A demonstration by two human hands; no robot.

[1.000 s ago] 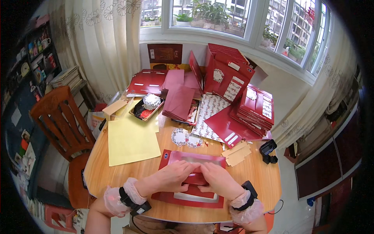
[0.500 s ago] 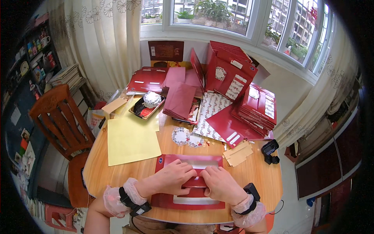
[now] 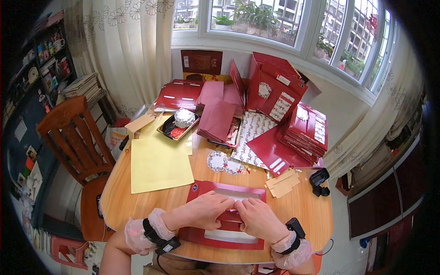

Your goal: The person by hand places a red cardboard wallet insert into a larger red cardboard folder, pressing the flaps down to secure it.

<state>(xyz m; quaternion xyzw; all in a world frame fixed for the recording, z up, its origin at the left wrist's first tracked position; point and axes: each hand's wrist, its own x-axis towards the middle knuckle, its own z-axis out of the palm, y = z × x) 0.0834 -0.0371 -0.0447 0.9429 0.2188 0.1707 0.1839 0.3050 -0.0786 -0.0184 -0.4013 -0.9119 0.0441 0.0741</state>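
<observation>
A flat dark red card box blank (image 3: 215,236) with a white window panel lies at the near edge of the round wooden table (image 3: 151,204). My left hand (image 3: 208,211) and my right hand (image 3: 257,217) both press down on its middle, fingertips almost meeting on a folded red flap (image 3: 229,189). Each wrist wears a pink ruffled cuff and a black strapped device.
A yellow paper sheet (image 3: 158,164) lies left of the hands. Round lace doilies (image 3: 223,162), tan card strips (image 3: 283,183) and a black device (image 3: 318,180) sit beyond. Stacks of red boxes (image 3: 306,128) fill the far side; a black tray (image 3: 178,124) and a wooden chair (image 3: 73,137) stand on the left.
Both hands have drawn slightly toward me along the red blank, pressing the flap flatter. Everything else on the table is unmoved.
</observation>
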